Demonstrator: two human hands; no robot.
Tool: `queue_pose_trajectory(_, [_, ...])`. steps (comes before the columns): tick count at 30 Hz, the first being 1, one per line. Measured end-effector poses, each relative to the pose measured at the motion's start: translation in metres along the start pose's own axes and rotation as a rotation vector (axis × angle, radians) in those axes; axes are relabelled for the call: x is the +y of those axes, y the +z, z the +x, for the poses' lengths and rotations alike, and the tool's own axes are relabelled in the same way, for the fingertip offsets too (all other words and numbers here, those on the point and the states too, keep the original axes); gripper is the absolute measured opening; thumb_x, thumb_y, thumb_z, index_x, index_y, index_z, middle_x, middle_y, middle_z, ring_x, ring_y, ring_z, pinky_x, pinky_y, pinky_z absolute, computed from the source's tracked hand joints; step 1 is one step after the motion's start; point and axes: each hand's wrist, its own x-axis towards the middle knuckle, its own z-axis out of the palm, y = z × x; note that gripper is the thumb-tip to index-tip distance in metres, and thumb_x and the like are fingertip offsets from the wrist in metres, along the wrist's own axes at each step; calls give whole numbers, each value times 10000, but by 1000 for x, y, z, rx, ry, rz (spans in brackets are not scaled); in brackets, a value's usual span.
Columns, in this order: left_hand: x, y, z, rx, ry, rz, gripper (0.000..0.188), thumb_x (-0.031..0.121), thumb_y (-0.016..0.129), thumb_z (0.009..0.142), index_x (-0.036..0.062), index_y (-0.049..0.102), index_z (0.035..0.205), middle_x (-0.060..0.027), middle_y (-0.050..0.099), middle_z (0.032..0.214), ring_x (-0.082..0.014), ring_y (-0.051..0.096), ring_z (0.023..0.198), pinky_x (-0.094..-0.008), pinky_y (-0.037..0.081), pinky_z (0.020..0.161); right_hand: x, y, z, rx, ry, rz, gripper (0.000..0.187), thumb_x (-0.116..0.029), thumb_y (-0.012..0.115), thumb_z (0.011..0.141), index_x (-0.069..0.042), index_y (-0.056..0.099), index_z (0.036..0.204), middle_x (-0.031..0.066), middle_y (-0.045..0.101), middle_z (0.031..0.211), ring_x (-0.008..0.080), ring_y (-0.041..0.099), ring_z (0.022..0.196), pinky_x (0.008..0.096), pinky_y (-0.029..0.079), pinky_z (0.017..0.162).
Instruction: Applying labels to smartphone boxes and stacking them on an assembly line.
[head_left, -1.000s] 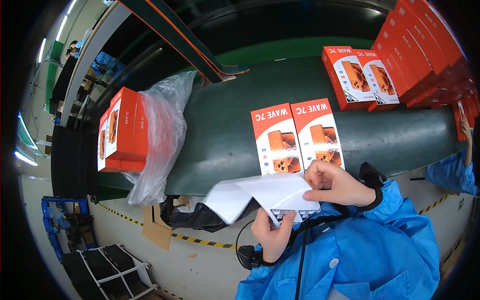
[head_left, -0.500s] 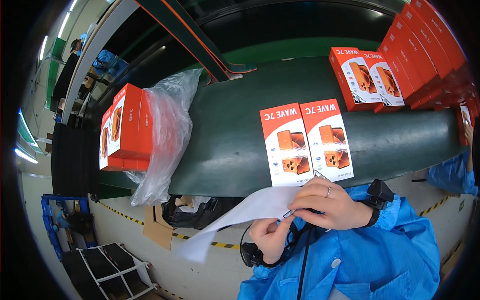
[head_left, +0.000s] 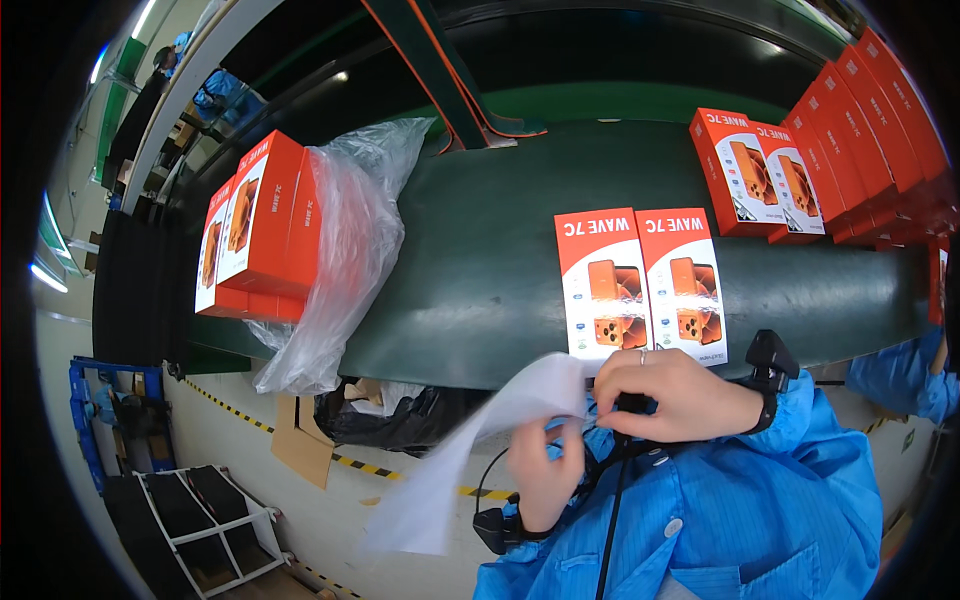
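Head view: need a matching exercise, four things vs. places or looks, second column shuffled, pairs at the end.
Column 1
1. Sheet
2. Clear plastic wrap
3. Black plastic
4. Box pair

Column 2
A. below the near edge of the green work surface
B. lying flat, side by side, printed faces up
C. white, trailing off to the left of the left hand
D. against the stacked red boxes at the left

Pairs: 1-C, 2-D, 3-A, 4-B
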Motion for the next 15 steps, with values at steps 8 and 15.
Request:
queue_pose_trajectory(8, [-14, -22, 2, 311, -208, -376, 346, -3, 544, 858, -62, 410, 1171, -171, 552, 1058, -229, 624, 894, -297, 587, 654, 34, -3, 31, -75, 302, -118, 142, -119, 653, 777, 20, 630, 765, 91, 597, 638, 161, 575, 544, 264, 444, 510])
queue_pose_trajectory(15, [-18, -20, 4, 272, -239, -396, 375, 0, 543, 859, -54, 390, 1197, -173, 549, 1065, -232, 623, 906, -302, 588, 664, 38, -1, 35, -74, 272, -165, 146, -123, 651, 767, 21, 628, 755, 101, 574, 611, 186, 543, 519, 303, 418, 499])
